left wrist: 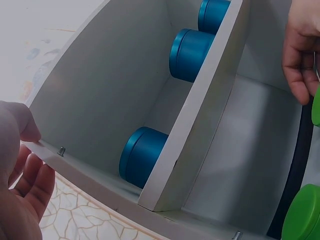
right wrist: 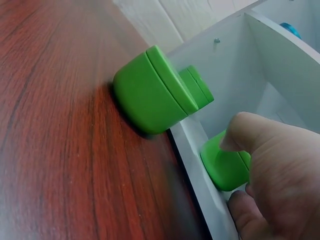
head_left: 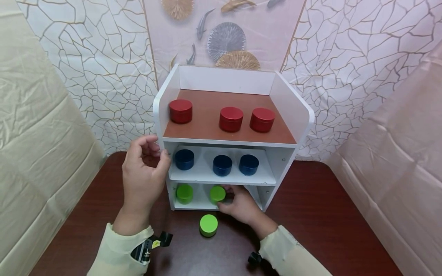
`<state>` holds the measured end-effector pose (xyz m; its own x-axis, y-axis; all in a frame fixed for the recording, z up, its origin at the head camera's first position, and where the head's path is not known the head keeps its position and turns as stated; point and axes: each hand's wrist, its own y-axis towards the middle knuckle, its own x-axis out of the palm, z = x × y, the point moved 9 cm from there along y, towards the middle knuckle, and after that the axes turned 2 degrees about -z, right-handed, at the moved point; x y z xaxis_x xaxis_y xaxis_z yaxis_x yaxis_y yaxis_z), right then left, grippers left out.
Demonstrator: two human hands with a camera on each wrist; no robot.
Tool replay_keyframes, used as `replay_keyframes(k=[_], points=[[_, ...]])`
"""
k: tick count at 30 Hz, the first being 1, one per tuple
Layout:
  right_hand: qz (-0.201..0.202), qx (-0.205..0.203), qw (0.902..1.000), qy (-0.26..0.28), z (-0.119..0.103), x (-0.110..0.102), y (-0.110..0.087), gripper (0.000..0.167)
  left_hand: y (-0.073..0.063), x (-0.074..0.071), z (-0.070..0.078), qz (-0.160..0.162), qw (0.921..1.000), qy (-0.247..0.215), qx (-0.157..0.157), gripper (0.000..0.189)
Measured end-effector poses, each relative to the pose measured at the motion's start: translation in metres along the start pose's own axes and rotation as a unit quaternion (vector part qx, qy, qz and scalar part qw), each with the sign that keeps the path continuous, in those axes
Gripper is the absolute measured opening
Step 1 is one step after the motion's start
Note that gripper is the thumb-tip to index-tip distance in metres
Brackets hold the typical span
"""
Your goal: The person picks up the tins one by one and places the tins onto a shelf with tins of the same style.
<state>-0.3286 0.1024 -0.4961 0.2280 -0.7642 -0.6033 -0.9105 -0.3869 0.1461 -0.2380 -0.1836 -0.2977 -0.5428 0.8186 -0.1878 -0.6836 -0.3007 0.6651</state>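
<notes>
A white shelf unit [head_left: 221,142] holds round lidded tins on three levels. My right hand [head_left: 239,205] reaches into the bottom level and grips a green tin [head_left: 217,194], thumb on one side and fingers on the other, as the right wrist view also shows. Left of it on that shelf stands another green tin [head_left: 184,194]. A third green tin [head_left: 208,225] sits on the table in front of the unit. My left hand [head_left: 143,180] holds the front edge of the unit's left side panel [left wrist: 100,197] between thumb and fingers.
Blue tins [head_left: 222,165] stand along the middle shelf, red tins [head_left: 231,119] on the brown top. The dark reddish table [head_left: 331,214] reaches out on both sides. Patterned wall covering [head_left: 110,57] is behind, with pale cloth [head_left: 41,134] hanging at left and right.
</notes>
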Motion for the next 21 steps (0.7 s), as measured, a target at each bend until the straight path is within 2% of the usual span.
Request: replay_keyframes(k=[9, 21], points=[[-0.01, -0.004, 0.9999, 0.0, -0.005, -0.003, -0.004, 0.06, 0.0, 0.0, -0.001, 0.0, 1.0, 0.004, -0.002, 0.042], [0.0, 0.0, 0.9997, -0.023, -0.013, -0.012, -0.013, 0.063, 0.0, 0.0, 0.0, 0.001, 1.0, 0.001, -0.002, 0.041]])
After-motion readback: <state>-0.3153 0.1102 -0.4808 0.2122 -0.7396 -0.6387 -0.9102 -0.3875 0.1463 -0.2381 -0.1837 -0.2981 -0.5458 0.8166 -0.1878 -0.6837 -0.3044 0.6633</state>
